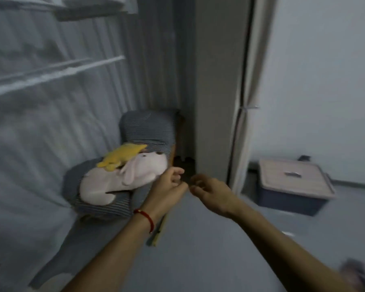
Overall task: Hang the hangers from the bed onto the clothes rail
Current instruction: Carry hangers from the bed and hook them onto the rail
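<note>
Head view, blurry: both arms are reaching forward over the bed (57, 239). Left hand (169, 186), red string bracelet (144, 218) on its wrist, is sitting just right of centre with fingers loosely curled, gripping nothing visible. Right hand (211, 190) is at its 3 o'clock, almost touching, fingers relaxed and empty. White plush toy (122, 178) with yellow plush (122, 157) on top is lying on striped pillows (145, 127) at 9 o'clock. Lidded storage box (293, 182) is sitting at 3 o'clock. Hangers and rail: cannot tell where.

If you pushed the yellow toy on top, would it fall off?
Probably. The yellow toy looks like a small, soft plush lying loose on the rounded pink plush, so a nudge would likely slide it off. It should flop, not roll.
</note>
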Available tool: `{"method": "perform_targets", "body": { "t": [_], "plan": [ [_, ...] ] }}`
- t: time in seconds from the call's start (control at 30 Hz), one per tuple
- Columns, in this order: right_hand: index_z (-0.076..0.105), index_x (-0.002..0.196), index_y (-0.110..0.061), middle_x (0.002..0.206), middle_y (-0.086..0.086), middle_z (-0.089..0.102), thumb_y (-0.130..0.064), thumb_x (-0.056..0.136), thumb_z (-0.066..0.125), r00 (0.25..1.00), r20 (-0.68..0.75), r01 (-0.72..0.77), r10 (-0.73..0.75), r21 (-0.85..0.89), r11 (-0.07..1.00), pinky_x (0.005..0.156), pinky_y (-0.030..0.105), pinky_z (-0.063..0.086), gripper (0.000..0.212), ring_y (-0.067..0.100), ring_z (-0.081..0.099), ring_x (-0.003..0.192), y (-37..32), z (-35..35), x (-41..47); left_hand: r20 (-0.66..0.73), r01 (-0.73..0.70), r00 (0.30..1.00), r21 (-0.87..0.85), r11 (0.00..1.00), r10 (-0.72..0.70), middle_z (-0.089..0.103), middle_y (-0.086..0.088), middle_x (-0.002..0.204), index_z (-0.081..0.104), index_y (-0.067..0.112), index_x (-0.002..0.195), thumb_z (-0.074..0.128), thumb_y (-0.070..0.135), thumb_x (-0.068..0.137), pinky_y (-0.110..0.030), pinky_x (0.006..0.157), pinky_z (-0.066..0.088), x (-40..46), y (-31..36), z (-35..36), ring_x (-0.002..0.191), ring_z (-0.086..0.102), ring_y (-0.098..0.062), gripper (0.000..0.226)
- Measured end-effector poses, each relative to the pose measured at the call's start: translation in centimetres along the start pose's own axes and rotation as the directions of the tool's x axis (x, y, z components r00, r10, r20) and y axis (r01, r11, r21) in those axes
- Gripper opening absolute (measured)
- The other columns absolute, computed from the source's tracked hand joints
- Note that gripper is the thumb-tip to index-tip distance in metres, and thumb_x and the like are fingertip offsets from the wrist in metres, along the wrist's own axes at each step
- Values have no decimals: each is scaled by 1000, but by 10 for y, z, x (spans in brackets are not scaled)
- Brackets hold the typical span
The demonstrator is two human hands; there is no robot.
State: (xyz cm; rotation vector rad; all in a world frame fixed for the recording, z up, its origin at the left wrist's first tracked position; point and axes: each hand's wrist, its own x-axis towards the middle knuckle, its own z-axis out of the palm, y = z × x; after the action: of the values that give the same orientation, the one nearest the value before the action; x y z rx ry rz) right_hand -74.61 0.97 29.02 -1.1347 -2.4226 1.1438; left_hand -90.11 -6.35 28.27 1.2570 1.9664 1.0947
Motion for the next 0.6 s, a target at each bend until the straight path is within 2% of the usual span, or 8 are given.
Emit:
{"method": "perform_targets", "body": {
  "t": [0.1, 0.2, 0.27, 0.33, 0.4, 0.47, 0.53, 0.6],
  "plan": [
    [53, 142, -19, 134, 8, 66, -36, 101, 54, 990, -83, -112, 110, -15, 994, 98, 33, 50, 44, 26, 64, 119, 85, -50, -53, 174, -32, 985, 37, 999, 25, 59, -2, 131, 55, 27, 133, 66, 22, 92, -35, 100, 51, -1, 29, 105, 117, 59, -16, 43],
    [55, 140, -20, 132, 8, 67, -37, 100, 57, 951, -133, -276, 279, 40, 960, 99, 33, 49, 44, 24, 64, 117, 173, -95, -115, 360, -70, 932, 38, 997, 52, 59, 5, 128, 56, 29, 134, 66, 35, 92, -29, 98, 48, -12, 69, 202, 116, 58, -11, 43],
    [57, 139, -22, 131, 7, 68, -38, 100, 55, 890, -138, -424, 435, 103, 900, 103, 34, 48, 42, 25, 63, 118, 228, -114, -164, 483, -97, 874, 59, 994, 57, 61, 7, 127, 60, 35, 126, 67, 50, 84, -28, 97, 48, -19, 92, 263, 114, 59, -7, 45],
    [59, 137, -20, 132, 8, 67, -37, 99, 55, 810, -156, -540, 565, 175, 823, 106, 37, 47, 42, 26, 64, 119, 279, -124, -214, 592, -136, 804, 83, 987, 61, 63, 7, 127, 62, 38, 123, 66, 62, 73, -32, 102, 50, -25, 109, 325, 114, 60, -7, 56],
    [61, 134, -15, 134, 10, 66, -34, 99, 57, 721, -193, -622, 666, 243, 744, 106, 37, 47, 40, 26, 63, 119, 318, -127, -265, 711, -211, 700, 118, 970, 66, 62, 7, 127, 62, 36, 128, 69, 60, 77, -37, 103, 51, -34, 126, 386, 117, 60, -11, 57],
    [64, 130, -9, 133, 12, 65, -28, 100, 56, 622, -185, -694, 761, 320, 645, 105, 38, 47, 36, 26, 62, 118, 348, -125, -313, 810, -310, 581, 124, 943, 85, 61, 7, 126, 60, 32, 132, 71, 49, 84, -34, 98, 51, -47, 141, 442, 119, 58, -15, 53],
    [64, 130, -11, 134, 11, 65, -30, 100, 55, 487, -178, -751, 855, 415, 514, 104, 39, 50, 37, 24, 62, 118, 375, -118, -359, 885, -393, 456, 112, 913, 88, 60, 7, 123, 60, 28, 132, 72, 42, 87, -27, 90, 48, -62, 152, 495, 118, 57, -18, 49],
    [61, 133, -17, 139, 7, 61, -39, 99, 55, 317, -182, -776, 931, 514, 365, 105, 40, 50, 41, 21, 61, 118, 396, -103, -405, 951, -460, 299, 74, 885, 76, 61, 3, 126, 61, 27, 130, 73, 40, 88, -29, 93, 49, -82, 159, 546, 120, 57, -20, 46]
  ]
}}
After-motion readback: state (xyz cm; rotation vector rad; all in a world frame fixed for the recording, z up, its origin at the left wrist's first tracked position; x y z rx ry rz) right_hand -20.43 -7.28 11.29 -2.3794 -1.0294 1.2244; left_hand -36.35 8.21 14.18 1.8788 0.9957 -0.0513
